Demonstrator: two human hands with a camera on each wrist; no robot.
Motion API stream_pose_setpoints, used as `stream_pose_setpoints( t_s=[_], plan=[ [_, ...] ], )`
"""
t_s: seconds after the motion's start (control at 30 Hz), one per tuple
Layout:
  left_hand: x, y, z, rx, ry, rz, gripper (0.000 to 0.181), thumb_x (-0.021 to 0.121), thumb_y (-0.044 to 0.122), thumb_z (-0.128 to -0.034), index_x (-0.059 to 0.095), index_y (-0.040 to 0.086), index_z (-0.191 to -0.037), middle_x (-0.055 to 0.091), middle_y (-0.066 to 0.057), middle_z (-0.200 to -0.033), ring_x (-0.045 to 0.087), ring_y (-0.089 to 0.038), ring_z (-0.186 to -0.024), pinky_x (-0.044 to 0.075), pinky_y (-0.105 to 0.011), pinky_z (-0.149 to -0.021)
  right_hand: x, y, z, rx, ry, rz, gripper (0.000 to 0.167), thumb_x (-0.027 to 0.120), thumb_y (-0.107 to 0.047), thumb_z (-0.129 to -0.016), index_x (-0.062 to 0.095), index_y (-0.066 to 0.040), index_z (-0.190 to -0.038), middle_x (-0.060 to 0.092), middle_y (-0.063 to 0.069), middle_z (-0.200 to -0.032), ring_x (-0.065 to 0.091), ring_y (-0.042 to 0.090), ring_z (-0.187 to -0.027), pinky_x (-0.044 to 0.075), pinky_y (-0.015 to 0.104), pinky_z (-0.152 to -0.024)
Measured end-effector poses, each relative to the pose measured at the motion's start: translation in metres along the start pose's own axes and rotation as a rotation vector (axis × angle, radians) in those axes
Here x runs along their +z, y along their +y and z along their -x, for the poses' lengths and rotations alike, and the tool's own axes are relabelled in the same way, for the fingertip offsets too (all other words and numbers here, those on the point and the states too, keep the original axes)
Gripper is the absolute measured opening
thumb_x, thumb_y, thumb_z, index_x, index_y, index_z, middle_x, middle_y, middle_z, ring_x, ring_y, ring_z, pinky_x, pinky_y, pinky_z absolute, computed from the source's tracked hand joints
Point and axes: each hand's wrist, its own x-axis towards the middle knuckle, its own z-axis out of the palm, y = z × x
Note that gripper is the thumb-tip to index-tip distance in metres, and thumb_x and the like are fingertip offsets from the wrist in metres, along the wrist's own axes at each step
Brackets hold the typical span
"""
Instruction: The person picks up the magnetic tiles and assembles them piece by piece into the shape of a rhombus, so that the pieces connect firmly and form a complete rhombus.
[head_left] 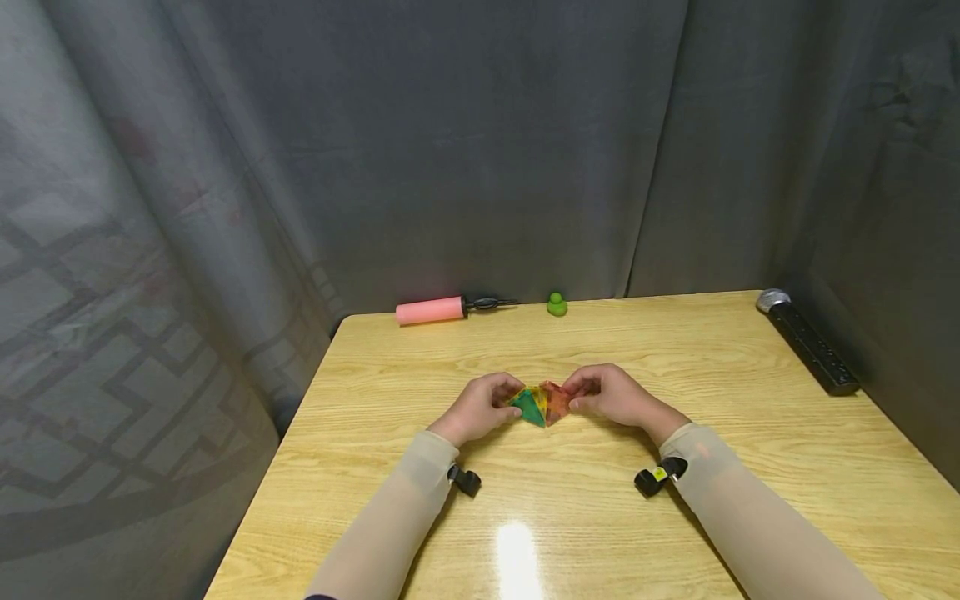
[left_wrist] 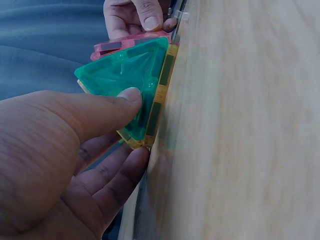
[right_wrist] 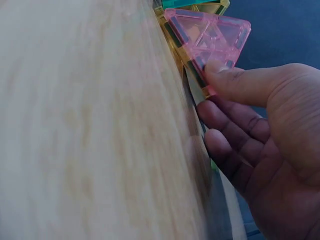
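Near the table's middle, translucent triangular magnetic tiles meet in a small cluster in the head view. My left hand (head_left: pixel 480 407) pinches its left side, thumb on the green tile (left_wrist: pixel 120 75) and fingers behind. A yellow tile (left_wrist: pixel 161 92) lines the green one's edge along the tabletop. On the right side, my right hand (head_left: pixel 617 395) pinches the pink tile (right_wrist: pixel 212 32) with its thumb across one corner. In the right wrist view, a yellow edge (right_wrist: pixel 172 37) runs beneath the pink tile. The tiles' far sides are hidden.
A pink hand pump (head_left: pixel 431 311) with a black nozzle lies at the wooden table's (head_left: pixel 360 517) back edge. Beside it sits a small green rounded object (head_left: pixel 557 305). A black bar with a silver head (head_left: pixel 810 346) lies at the right edge. Grey curtains (head_left: pixel 480 150) hang behind.
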Motion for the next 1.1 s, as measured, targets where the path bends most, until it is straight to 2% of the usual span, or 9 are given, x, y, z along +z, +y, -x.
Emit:
stream_pose_setpoints(
  t_s=[0.4, 0.67, 0.87, 1.1],
  plan=[
    [0.0012, 0.0012, 0.0002, -0.002, 0.009, 0.006, 0.035, 0.080, 0.012, -0.0952, 0.070, 0.019, -0.128, 0.069, 0.003, -0.126, 0.067, -0.011, -0.109, 0.056, -0.028, -0.091, -0.0019, 0.0021, 0.0001, -0.014, 0.009, -0.062, 0.022, 0.081, -0.003, -0.091, 0.078, -0.010, -0.112, 0.075, 0.006, -0.108, 0.070, 0.022, -0.092, 0.056, 0.030, -0.077],
    [0.0016, 0.0007, -0.0002, -0.001, 0.011, 0.014, 0.035, 0.080, 0.012, -0.0949, 0.070, 0.020, -0.128, 0.069, 0.004, -0.125, 0.067, -0.012, -0.111, 0.056, -0.029, -0.093, -0.0024, 0.0017, 0.0000, -0.029, 0.012, -0.061, 0.023, 0.081, -0.001, -0.091, 0.078, -0.013, -0.111, 0.075, 0.002, -0.102, 0.070, 0.020, -0.087, 0.055, 0.029, -0.071],
    [0.0018, -0.0002, -0.0002, -0.001, 0.010, 0.027, 0.035, 0.080, 0.011, -0.0948, 0.069, 0.020, -0.127, 0.069, 0.004, -0.124, 0.067, -0.011, -0.109, 0.057, -0.028, -0.091, -0.0029, -0.0012, 0.0011, -0.048, 0.008, -0.082, 0.023, 0.080, -0.001, -0.091, 0.078, -0.013, -0.111, 0.075, 0.004, -0.098, 0.069, 0.022, -0.085, 0.055, 0.031, -0.067],
    [0.0016, 0.0005, 0.0006, -0.005, 0.009, 0.023, 0.035, 0.079, 0.013, -0.0957, 0.069, 0.020, -0.129, 0.070, 0.005, -0.122, 0.067, -0.009, -0.105, 0.057, -0.027, -0.088, -0.0025, -0.0021, 0.0007, -0.039, 0.001, -0.093, 0.020, 0.080, -0.007, -0.093, 0.076, -0.013, -0.112, 0.074, 0.005, -0.093, 0.069, 0.026, -0.083, 0.056, 0.032, -0.065]
  ],
)
